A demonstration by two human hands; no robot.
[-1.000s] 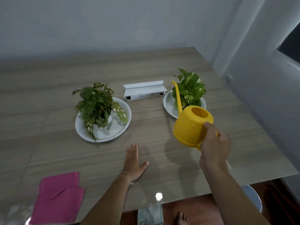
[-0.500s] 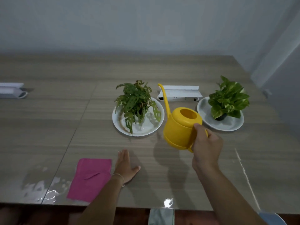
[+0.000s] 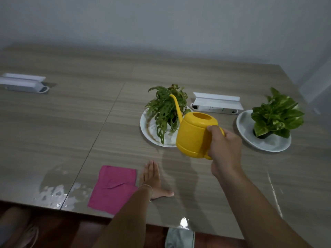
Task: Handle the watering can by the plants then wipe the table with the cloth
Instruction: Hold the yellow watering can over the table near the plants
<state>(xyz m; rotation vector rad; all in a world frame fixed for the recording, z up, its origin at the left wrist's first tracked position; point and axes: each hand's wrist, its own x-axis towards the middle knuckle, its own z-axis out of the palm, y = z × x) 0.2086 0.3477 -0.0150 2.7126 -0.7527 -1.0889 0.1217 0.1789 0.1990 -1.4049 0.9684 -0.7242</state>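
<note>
My right hand [image 3: 224, 149] grips the handle of the yellow watering can [image 3: 194, 134], held in the air above the table. Its thin spout points up and left, in front of the leaves of the holey-leaved plant [image 3: 165, 108], which stands on a white plate [image 3: 148, 129]. A second, broad-leaved plant [image 3: 275, 115] sits on a white plate [image 3: 268, 144] to the right. My left hand [image 3: 152, 178] lies flat and open on the wooden table [image 3: 71, 122]. Just left of it lies the folded pink cloth [image 3: 113, 187].
A wet patch [image 3: 55, 192] glistens near the table's front edge, left of the cloth. A white socket box [image 3: 217, 103] sits between the plants, another [image 3: 23, 85] at far left. The wall runs along the table's far side.
The view has swung left, so everything sits further right in frame. The watering can has moved from beside the right plant to the left plant. My left hand stays flat on the table.
</note>
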